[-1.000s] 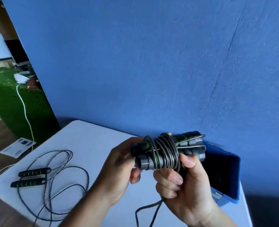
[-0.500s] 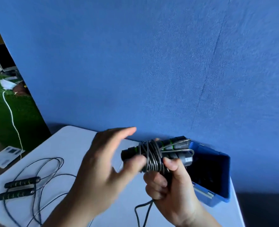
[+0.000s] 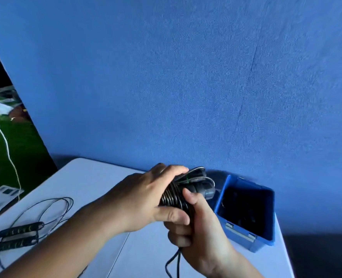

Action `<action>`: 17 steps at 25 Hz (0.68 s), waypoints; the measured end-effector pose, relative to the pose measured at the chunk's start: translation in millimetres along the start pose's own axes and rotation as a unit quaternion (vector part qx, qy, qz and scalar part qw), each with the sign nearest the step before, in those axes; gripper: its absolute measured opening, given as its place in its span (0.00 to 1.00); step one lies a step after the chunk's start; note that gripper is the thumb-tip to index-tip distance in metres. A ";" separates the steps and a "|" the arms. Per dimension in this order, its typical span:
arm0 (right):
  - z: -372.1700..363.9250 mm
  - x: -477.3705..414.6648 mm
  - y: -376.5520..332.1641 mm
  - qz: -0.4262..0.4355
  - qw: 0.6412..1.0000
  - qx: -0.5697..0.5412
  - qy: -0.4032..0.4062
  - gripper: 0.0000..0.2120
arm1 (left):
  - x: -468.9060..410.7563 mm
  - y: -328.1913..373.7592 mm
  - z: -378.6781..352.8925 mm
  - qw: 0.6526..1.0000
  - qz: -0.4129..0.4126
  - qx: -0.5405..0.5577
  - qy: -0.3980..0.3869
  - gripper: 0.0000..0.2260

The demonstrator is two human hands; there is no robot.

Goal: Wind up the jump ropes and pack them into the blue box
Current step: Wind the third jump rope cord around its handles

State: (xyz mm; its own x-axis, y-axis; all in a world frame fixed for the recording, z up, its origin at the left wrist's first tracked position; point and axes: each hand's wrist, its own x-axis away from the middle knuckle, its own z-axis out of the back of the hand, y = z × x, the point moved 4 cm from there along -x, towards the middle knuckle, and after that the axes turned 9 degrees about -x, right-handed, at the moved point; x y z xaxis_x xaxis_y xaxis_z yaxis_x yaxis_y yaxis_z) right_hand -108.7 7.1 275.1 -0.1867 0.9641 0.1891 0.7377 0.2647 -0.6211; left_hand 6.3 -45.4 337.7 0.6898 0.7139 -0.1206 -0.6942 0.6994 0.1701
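Observation:
A wound jump rope (image 3: 188,187), two dark handles with cord coiled round them, is held above the white table (image 3: 81,183). My right hand (image 3: 196,227) grips it from below, thumb on the coils. My left hand (image 3: 146,199) curls over its left end, fingers on top and thumb underneath. A loose tail of cord (image 3: 173,263) hangs down from the bundle. The open blue box (image 3: 246,211) stands at the table's right end, just right of the bundle. A second jump rope (image 3: 17,235), unwound, lies at the table's left with its two black handles side by side.
A blue wall (image 3: 186,77) rises directly behind the table. To the left are green turf (image 3: 9,145), a white cable and papers on the floor. The box has a metal latch (image 3: 239,231) on its near side.
My left hand, lifted open off the bundle half a second ago, has come back down and closed over its left end. The bundle has tilted and sits nearer the box.

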 end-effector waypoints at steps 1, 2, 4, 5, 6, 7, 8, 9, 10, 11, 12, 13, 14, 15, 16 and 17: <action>0.9 2.2 -2.2 0.000 1.000 0.024 -0.005 0.09 | 0.0 -1.0 -2.5 1.000 0.000 0.030 0.004 0.37; 3.4 4.5 -5.7 0.000 0.998 0.061 -0.011 0.10 | 0.5 -2.4 -3.6 0.999 0.004 0.050 0.008 0.35; 8.9 11.7 -14.3 -0.005 0.986 0.166 -0.019 0.09 | 2.3 -8.9 -3.5 0.999 0.015 0.042 0.032 0.32; 12.8 15.8 -19.7 -0.011 0.975 0.222 -0.022 0.08 | 3.2 -13.3 -2.5 0.998 0.019 0.022 0.049 0.32; 16.0 19.9 -25.8 -0.018 0.960 0.279 -0.019 0.10 | 4.5 -17.9 -2.0 0.998 0.029 0.002 0.058 0.32; 18.8 23.7 -33.4 -0.022 0.944 0.328 -0.010 0.13 | 5.9 -21.5 -2.6 0.997 0.043 -0.013 0.055 0.32; 19.3 26.5 -42.4 -0.018 0.931 0.365 0.001 0.16 | 7.6 -24.1 -5.5 0.997 0.056 -0.020 0.042 0.31; 17.1 27.4 -52.3 -0.003 0.921 0.390 0.010 0.19 | 9.5 -25.4 -9.1 0.997 0.062 -0.022 0.030 0.30; 13.5 26.4 -62.8 0.017 0.915 0.402 0.017 0.20 | 10.2 -25.9 -12.6 0.997 0.064 -0.025 0.022 0.29; 10.5 22.6 -73.9 0.038 0.916 0.398 0.028 0.20 | 10.6 -25.5 -14.3 0.997 0.064 -0.029 0.023 0.27; 8.7 16.7 -84.9 0.055 0.923 0.379 0.041 0.19 | 10.5 -24.6 -14.9 0.997 0.062 -0.031 0.028 0.26; 6.6 9.4 -95.4 0.067 0.931 0.355 0.052 0.17 | 10.4 -22.8 -15.3 0.997 0.054 -0.033 0.036 0.26; 2.9 2.2 -104.3 0.076 0.938 0.334 0.057 0.16 | 9.2 -19.4 -16.3 0.998 0.034 -0.034 0.045 0.25; -2.8 -4.4 -111.3 0.083 0.942 0.321 0.058 0.15 | 8.3 -14.2 -18.2 0.998 0.008 -0.035 0.051 0.24; -10.4 -9.8 -116.2 0.088 0.944 0.314 0.053 0.14 | 7.3 -8.7 -21.9 0.998 -0.016 -0.037 0.051 0.25; -18.7 -13.4 -118.6 0.089 0.945 0.311 0.044 0.14 | 6.0 -4.4 -27.1 0.997 -0.034 -0.043 0.050 0.27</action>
State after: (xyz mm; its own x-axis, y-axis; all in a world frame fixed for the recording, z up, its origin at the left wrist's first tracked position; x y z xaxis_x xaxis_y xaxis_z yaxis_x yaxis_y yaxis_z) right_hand -181.5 -37.6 360.4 -0.0200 0.9961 0.0857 0.2225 0.0880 -0.9710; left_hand 7.9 -43.2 309.8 0.7144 0.6617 -0.2276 -0.6649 0.7433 0.0739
